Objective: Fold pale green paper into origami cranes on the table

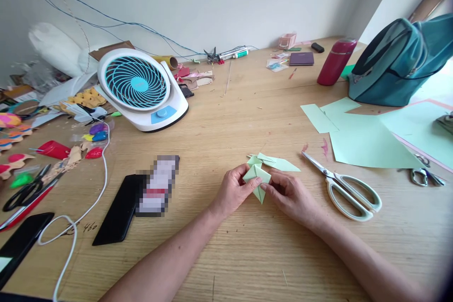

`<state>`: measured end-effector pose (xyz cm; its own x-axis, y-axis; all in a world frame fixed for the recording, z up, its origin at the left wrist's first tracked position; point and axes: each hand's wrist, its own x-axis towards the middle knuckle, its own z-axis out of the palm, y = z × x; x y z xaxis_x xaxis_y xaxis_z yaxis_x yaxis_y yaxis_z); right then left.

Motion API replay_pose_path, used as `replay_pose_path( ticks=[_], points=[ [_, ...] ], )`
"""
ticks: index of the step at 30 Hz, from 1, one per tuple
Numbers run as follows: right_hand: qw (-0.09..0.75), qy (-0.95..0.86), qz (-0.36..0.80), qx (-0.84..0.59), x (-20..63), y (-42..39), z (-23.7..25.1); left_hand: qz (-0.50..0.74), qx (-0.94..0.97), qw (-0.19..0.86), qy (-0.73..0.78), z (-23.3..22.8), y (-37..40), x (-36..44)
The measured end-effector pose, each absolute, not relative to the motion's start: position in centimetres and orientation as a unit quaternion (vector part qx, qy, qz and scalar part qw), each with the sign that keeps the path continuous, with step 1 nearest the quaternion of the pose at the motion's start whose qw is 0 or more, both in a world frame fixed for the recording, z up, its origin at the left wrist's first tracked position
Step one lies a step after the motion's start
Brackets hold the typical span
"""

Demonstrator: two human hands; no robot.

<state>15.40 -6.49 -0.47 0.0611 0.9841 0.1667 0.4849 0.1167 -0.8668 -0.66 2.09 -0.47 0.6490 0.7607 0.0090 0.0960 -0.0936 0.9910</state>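
Note:
A small folded piece of light green paper [257, 175] is held just above the wooden table [247, 118], near its middle. My left hand [233, 191] pinches its left side with thumb and fingers. My right hand [290, 196] grips its right and lower edge. A pointed flap of the same paper sticks out to the upper right behind my fingers.
White-handled scissors [348, 188] lie right of my hands. Green paper sheets [364, 139], a teal bag [399, 63] and a red bottle [334, 63] are further right. A white and blue fan [141, 87], a black phone [120, 207], a white cable [88, 207] and craft scraps fill the left.

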Motion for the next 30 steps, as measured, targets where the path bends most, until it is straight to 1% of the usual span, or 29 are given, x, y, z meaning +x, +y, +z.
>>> replay_pose_path(
  ticks=[7,12,15,24,30],
  points=[
    [0.411,-0.616,0.375,-0.558,15.34,-6.57,-0.32,0.264,0.687,0.594,0.324,0.15,2.02,-0.71],
    [0.440,-0.571,0.374,-0.583,15.40,-6.57,-0.44,0.243,0.704,0.591,0.310,0.12,1.99,-0.73],
    [0.457,-0.547,0.395,-0.580,15.59,-6.52,-0.55,0.222,0.718,0.586,0.302,-0.03,1.94,-0.73],
    [0.467,-0.549,0.393,-0.571,15.73,-6.62,-0.21,0.234,0.693,0.626,0.271,-0.40,2.29,-0.81],
    [0.494,-0.540,0.394,-0.556,15.71,-6.56,-0.20,0.218,0.703,0.612,0.290,-0.76,2.41,-0.88]
  ],
)
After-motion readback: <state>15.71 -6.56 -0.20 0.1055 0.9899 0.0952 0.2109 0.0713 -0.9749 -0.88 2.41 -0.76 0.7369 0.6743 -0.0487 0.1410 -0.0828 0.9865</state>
